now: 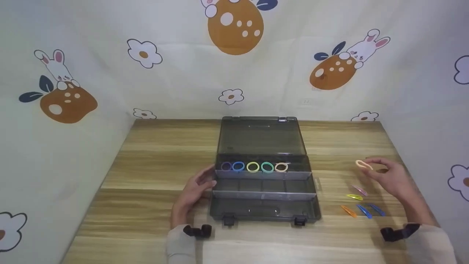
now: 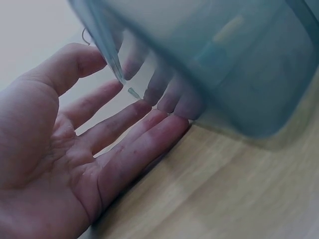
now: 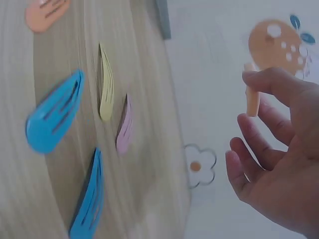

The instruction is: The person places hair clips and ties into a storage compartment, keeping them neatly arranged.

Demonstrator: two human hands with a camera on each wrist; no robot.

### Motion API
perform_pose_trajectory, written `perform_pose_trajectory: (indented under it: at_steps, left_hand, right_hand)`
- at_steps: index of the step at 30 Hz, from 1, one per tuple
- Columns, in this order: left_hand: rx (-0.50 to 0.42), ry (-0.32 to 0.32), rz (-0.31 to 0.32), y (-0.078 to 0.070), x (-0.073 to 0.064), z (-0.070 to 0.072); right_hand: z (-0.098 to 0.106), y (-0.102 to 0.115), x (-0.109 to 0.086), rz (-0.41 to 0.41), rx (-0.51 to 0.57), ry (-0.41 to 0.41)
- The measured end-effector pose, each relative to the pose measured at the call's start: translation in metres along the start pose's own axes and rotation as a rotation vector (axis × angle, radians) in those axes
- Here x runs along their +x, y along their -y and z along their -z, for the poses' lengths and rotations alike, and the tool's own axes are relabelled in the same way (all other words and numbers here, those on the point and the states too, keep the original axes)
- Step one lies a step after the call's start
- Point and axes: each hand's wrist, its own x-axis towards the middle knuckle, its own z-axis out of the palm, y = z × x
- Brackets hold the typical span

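My right hand [image 1: 392, 178] pinches a peach hair tie [image 1: 364, 165] between thumb and index finger, raised to the right of the box. In the right wrist view the hair tie [image 3: 252, 92] appears edge-on, other fingers spread loosely below. Under that hand lie several snap hair clips: pink [image 1: 360, 190], yellow [image 1: 354, 197], orange [image 1: 348, 211] and blue [image 1: 364, 211]. My left hand [image 1: 194, 190] touches the left wall of a dark see-through organizer box [image 1: 216, 209], its fingers extended in the left wrist view. In the box's back row sit purple, blue, yellow [image 1: 253, 162], green and peach hair ties.
The box's lid [image 1: 262, 135] leans open toward the back of the wooden table [image 1: 146, 168]. Divider strips split the box into rows, and two latches [image 1: 229, 220] hang at its front. A patterned curtain [image 1: 176, 77] surrounds the table's back and sides.
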Motion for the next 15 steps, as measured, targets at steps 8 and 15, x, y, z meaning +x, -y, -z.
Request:
perform_pose_trajectory:
  at_steps: [8, 15]
  left_hand:
    - [-0.002, -0.009, 0.013, 0.000, 0.001, -0.001]
    - [-0.008, -0.004, 0.000, 0.001, 0.000, 0.000]
  right_hand:
    - [-0.031, 0.034, 0.006, 0.232, -0.020, -0.022]
    - [-0.055, 0.057, 0.016, 0.271, -0.021, 0.033]
